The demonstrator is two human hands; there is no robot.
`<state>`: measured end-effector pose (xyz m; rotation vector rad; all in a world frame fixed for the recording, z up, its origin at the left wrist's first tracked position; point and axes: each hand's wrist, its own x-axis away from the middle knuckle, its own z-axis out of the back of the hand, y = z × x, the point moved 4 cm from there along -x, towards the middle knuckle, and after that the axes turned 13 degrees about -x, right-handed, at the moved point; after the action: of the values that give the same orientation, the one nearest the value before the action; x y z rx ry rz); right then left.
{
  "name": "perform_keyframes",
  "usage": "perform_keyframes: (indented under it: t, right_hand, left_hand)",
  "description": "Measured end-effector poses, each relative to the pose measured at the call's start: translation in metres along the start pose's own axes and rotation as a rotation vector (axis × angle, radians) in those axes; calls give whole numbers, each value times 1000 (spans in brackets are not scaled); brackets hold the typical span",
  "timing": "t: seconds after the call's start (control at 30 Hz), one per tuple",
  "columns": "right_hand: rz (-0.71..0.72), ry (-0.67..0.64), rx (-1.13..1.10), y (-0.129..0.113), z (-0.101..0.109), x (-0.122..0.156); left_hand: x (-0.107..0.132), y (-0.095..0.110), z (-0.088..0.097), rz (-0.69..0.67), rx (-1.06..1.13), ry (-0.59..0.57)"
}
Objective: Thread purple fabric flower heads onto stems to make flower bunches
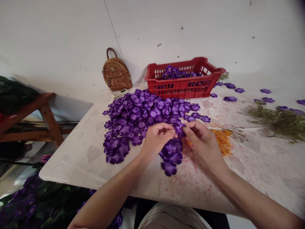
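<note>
Between my two hands is a purple artificial flower (179,129), pinched by its edges above the table. My left hand (158,138) grips its left side with thumb and forefinger. On the other side, my right hand (202,143) pinches the flower's right edge. Just below them lies a small row of loose purple flower pieces (170,154). A large heap of similar purple flower pieces (143,111) spreads beyond my left hand. Close to my right hand rests a bunch of orange-yellow stamens (223,141) on thin stems. Whether a stem runs through the held flower is hidden by my fingers.
A red plastic crate (181,87) holding purple flowers stands against the wall. Left of it are a brown mini backpack (116,74) and a small calculator-like device (120,93). Green stems (281,122) and scattered flowers lie right. A wooden bench (49,119) stands left of the table (78,168).
</note>
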<state>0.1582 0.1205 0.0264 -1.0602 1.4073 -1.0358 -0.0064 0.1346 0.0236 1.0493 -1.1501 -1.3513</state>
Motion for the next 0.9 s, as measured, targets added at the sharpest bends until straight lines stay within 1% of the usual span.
perform_keyframes:
  t: [0.1, 0.13, 0.2, 0.27, 0.33, 0.4, 0.47, 0.53, 0.6, 0.7, 0.9]
  right_hand:
    - [-59, 147, -138, 7, 14, -7]
    - [-49, 177, -152, 7, 18, -9]
    - [8, 187, -116, 1, 23, -12]
    - [105, 173, -5, -11, 24, -11]
    - [230, 141, 158, -24, 22, -7]
    - [345, 62, 311, -33, 14, -3]
    - [392, -36, 383, -33, 5, 1]
    - [368, -99, 391, -26, -3, 2]
    - [311, -119, 379, -18, -8, 1]
    - [248, -125, 345, -10, -11, 2]
    - [203, -123, 283, -7, -11, 2]
  left_hand:
    - [-2, -1, 6, 37, 65, 67]
    - [-2, -1, 8, 44, 88, 85]
    - [-3, -1, 10, 47, 110, 103]
    - [-4, -2, 10, 48, 83, 116]
    - [-4, -3, 10, 50, 28, 124]
    - [-4, -3, 8, 47, -22, 121]
    - [-3, -3, 6, 35, -44, 103]
    - [-2, -1, 4, 23, -40, 80]
    - [0, 0, 3, 24, -28, 68]
    - [1, 2, 2, 40, -13, 64]
    - [2, 5, 2, 68, 54, 36]
